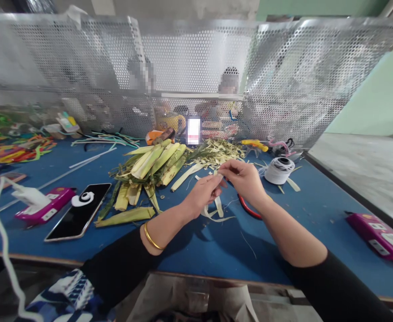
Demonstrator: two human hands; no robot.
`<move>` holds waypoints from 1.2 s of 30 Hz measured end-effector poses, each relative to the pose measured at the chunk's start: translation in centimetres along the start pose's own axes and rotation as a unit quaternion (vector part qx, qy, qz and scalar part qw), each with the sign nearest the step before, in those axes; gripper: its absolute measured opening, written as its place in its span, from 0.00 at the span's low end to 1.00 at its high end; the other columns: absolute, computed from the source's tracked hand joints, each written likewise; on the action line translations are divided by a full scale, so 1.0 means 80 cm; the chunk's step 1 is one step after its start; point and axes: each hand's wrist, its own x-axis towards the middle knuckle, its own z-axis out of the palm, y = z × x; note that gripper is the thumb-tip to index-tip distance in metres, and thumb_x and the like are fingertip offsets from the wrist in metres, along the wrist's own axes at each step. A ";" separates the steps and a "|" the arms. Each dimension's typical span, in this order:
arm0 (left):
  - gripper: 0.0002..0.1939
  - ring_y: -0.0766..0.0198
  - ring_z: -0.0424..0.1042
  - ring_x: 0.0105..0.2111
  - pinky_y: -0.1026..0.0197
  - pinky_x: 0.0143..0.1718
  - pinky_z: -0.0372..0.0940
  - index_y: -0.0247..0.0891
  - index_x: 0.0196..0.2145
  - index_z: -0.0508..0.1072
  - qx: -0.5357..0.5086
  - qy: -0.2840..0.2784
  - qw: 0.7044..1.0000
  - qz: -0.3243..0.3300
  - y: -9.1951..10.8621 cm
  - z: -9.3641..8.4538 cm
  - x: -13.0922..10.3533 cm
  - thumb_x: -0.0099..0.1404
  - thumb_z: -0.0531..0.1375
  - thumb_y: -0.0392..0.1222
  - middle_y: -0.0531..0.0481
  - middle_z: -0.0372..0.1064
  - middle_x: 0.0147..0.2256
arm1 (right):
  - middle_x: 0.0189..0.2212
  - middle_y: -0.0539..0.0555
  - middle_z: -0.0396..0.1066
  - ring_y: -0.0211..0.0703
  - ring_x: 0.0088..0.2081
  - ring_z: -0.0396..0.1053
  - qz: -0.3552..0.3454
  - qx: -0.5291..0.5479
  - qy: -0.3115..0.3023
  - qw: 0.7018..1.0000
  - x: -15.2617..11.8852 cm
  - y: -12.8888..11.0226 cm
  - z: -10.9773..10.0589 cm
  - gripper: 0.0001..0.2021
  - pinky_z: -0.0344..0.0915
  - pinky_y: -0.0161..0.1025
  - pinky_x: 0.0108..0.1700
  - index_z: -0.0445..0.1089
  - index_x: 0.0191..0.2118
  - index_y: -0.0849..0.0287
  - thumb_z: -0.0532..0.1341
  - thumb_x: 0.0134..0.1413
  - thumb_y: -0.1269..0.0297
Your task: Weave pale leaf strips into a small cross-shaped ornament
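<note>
From my distant seat I see a blue table (213, 257) with a worn brownish front edge, its top marked by specks and fine fibres. The left hand (199, 193) and right hand (245, 179) meet above the middle, fingertips pinched together on a small husk strip (218, 173). Pale strips hang or lie just below the hands; I cannot tell whether they join the piece in the fingers. A red handle (248, 208) shows partly beneath the right wrist.

Left of the hands I have a heap of green and yellowish husks (156, 163) on the table, with pale scraps (216, 151) scattered behind the hands. A spool of white thread (279, 171) stands to the right, near a yellow tool (255, 144). A phone (80, 214) lies flat at left beside a purple power strip (50, 205), with a white cable (5, 237) looping down past the table edge. Another purple power strip (381, 237) sits at the far right. Bright coloured strips (18, 154) are spread at the far left.

At the back I see a screen of perforated metal (196, 53) running across the table; a lit phone (194, 127) stands upright by it, and people show dimly through the holes. To the right are a pale green wall (378, 94) and a grey floor (360, 156).
</note>
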 end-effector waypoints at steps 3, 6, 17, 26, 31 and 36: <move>0.12 0.75 0.43 0.15 0.69 0.17 0.40 0.36 0.30 0.66 0.004 -0.013 1.000 0.007 -0.001 0.000 -0.002 0.67 0.52 0.47 0.60 0.49 0.18 | 0.20 0.47 0.67 0.36 0.24 0.62 0.006 0.011 0.008 1.000 0.002 0.000 0.000 0.07 0.58 0.35 0.29 0.71 0.28 0.58 0.61 0.50 0.60; 0.12 0.74 0.47 0.16 0.69 0.18 0.44 0.36 0.29 0.65 -0.009 -0.005 1.000 0.030 -0.004 -0.001 -0.001 0.67 0.53 0.46 0.60 0.51 0.18 | 0.23 0.49 0.70 0.38 0.26 0.66 0.046 0.086 0.045 0.994 0.005 -0.001 0.002 0.10 0.63 0.37 0.32 0.70 0.29 0.58 0.61 0.50 0.57; 0.10 0.70 0.63 0.20 0.68 0.22 0.59 0.36 0.29 0.66 -0.151 0.105 0.975 0.121 0.004 -0.011 0.012 0.66 0.56 0.43 0.55 0.63 0.22 | 0.24 0.47 0.67 0.35 0.23 0.65 0.144 0.252 -0.203 0.935 -0.021 -0.020 0.038 0.16 0.66 0.35 0.29 0.64 0.29 0.58 0.64 0.49 0.51; 0.15 0.78 0.44 0.10 0.72 0.11 0.40 0.36 0.25 0.60 -0.366 0.138 0.919 -0.048 0.040 -0.062 0.023 0.71 0.48 0.33 0.64 0.44 0.14 | 0.18 0.44 0.62 0.29 0.17 0.59 0.142 0.028 -0.376 0.915 -0.048 -0.046 0.035 0.08 0.55 0.29 0.21 0.67 0.29 0.60 0.54 0.58 0.69; 0.16 0.78 0.42 0.09 0.70 0.11 0.36 0.39 0.23 0.55 -0.370 0.175 0.907 -0.102 0.034 -0.083 0.031 0.68 0.54 0.33 0.65 0.40 0.14 | 0.26 0.51 0.72 0.38 0.27 0.71 0.148 0.083 -0.627 0.760 -0.018 -0.025 -0.004 0.08 0.67 0.34 0.31 0.72 0.36 0.62 0.60 0.52 0.64; 0.16 0.77 0.42 0.09 0.70 0.11 0.37 0.40 0.23 0.55 -0.355 0.130 0.915 -0.138 0.034 -0.087 0.031 0.70 0.49 0.32 0.63 0.42 0.14 | 0.35 0.54 0.73 0.41 0.34 0.70 -0.013 -0.204 -0.367 0.908 0.013 0.026 -0.014 0.16 0.63 0.35 0.37 0.77 0.37 0.58 0.58 0.44 0.79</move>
